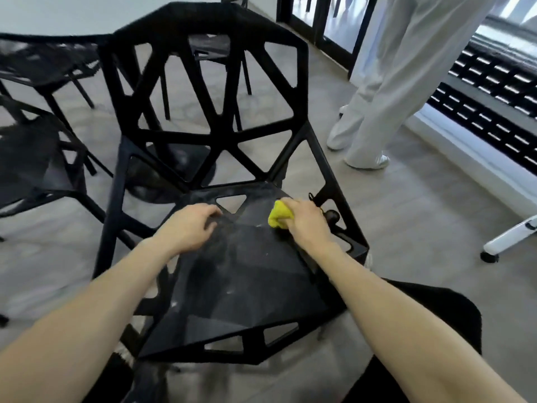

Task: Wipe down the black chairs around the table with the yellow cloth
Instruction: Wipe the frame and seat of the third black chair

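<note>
A black chair (247, 280) with an angular cut-out back stands directly in front of me, its dusty seat facing me. My right hand (306, 221) grips a bunched yellow cloth (279, 218) and presses it on the far right part of the seat. My left hand (191, 228) rests on the seat's far left part, fingers curled over the edge of a triangular opening. Both forearms reach in from the bottom of the view.
More black chairs (37, 158) stand at the left beside a white table (87, 13). A person in white trousers (386, 82) stands at the upper right. A black vent grille (494, 91) runs along the right, near a white leg with a caster (505, 242).
</note>
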`<control>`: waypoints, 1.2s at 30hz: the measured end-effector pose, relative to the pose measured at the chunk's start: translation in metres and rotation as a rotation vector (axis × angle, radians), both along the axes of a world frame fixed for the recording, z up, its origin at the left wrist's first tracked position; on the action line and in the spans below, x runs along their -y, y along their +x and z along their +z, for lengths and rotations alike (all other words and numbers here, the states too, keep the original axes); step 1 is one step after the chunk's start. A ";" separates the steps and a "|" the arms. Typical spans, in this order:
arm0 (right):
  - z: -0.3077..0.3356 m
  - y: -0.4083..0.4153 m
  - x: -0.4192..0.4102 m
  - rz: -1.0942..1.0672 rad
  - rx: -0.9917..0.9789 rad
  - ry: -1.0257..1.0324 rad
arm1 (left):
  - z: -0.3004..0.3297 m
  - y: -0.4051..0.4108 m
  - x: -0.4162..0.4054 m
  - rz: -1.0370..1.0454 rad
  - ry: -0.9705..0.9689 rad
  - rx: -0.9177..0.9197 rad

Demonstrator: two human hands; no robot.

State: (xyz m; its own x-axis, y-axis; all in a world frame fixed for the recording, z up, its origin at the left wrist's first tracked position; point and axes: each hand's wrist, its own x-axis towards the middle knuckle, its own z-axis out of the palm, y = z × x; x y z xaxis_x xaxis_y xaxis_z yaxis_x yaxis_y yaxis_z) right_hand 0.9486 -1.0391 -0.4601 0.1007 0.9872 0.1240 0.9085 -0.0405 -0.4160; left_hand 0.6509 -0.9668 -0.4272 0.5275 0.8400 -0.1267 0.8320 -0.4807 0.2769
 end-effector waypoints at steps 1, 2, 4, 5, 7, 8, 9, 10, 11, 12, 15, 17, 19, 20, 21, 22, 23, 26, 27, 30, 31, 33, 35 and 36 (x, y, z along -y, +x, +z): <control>0.009 0.000 -0.012 -0.062 -0.034 0.037 | 0.004 -0.015 -0.004 -0.004 0.007 -0.028; 0.019 0.001 -0.026 -0.110 -0.051 0.080 | 0.007 -0.029 -0.007 -0.021 0.027 -0.058; 0.037 0.000 -0.053 -0.146 -0.023 0.193 | 0.011 -0.059 -0.017 -0.092 0.135 -0.114; 0.044 -0.001 -0.068 -0.153 0.028 0.253 | 0.012 -0.075 -0.024 -0.136 0.215 -0.145; 0.055 -0.005 -0.094 -0.212 0.163 0.355 | 0.011 -0.110 -0.037 -0.196 0.366 -0.202; 0.055 -0.006 -0.104 -0.267 0.217 0.392 | 0.013 -0.124 -0.040 -0.206 0.409 -0.218; 0.050 -0.007 -0.112 -0.314 0.242 0.408 | 0.014 -0.134 -0.040 -0.212 0.434 -0.226; 0.040 -0.007 -0.115 -0.328 0.244 0.402 | 0.015 -0.140 -0.037 -0.220 0.456 -0.233; 0.022 -0.011 -0.114 -0.303 0.232 0.362 | 0.013 -0.142 -0.034 -0.225 0.472 -0.235; 0.002 -0.018 -0.108 -0.251 0.226 0.291 | 0.012 -0.140 -0.031 -0.222 0.495 -0.220; -0.041 -0.038 -0.092 -0.134 0.251 0.147 | 0.010 -0.135 -0.029 -0.212 0.538 -0.171; -0.029 -0.029 -0.106 -0.032 0.297 0.101 | 0.009 -0.138 -0.028 -0.212 0.559 -0.181; -0.005 -0.011 -0.119 0.086 0.310 0.008 | 0.009 -0.138 -0.029 -0.214 0.575 -0.175; 0.002 -0.002 -0.123 0.090 0.270 -0.003 | 0.009 -0.136 -0.029 -0.213 0.577 -0.171; 0.003 0.003 -0.123 0.037 0.221 0.024 | 0.008 -0.135 -0.029 -0.209 0.579 -0.167; 0.002 0.000 -0.119 -0.046 0.198 0.051 | 0.007 -0.134 -0.030 -0.208 0.580 -0.163; -0.006 -0.013 -0.114 -0.112 0.206 0.079 | 0.006 -0.134 -0.030 -0.210 0.583 -0.158; -0.031 -0.106 -0.109 -0.042 0.141 0.089 | 0.006 -0.135 -0.030 -0.211 0.604 -0.146; -0.034 -0.142 -0.114 0.039 0.074 0.095 | 0.006 -0.135 -0.031 -0.211 0.607 -0.146; -0.034 -0.222 -0.127 0.258 0.097 0.153 | 0.006 -0.135 -0.030 -0.207 0.607 -0.156; -0.031 -0.221 -0.130 0.294 0.135 0.149 | 0.006 -0.135 -0.030 -0.210 0.609 -0.148; -0.033 -0.180 -0.131 0.358 0.220 0.152 | 0.006 -0.136 -0.031 -0.213 0.620 -0.142; -0.032 -0.103 -0.125 0.316 0.324 0.118 | 0.005 -0.135 -0.032 -0.211 0.630 -0.130; -0.029 -0.065 -0.120 0.237 0.349 0.108 | 0.005 -0.134 -0.031 -0.212 0.635 -0.115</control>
State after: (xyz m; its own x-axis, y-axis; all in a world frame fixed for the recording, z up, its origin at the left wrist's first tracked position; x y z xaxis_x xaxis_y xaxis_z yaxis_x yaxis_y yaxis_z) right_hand 0.8835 -0.9187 -0.4893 -0.1938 0.9575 0.2138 0.9743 0.2134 -0.0723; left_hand 0.5168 -0.9353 -0.4227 0.7014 0.6503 0.2919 0.7094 -0.6766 -0.1974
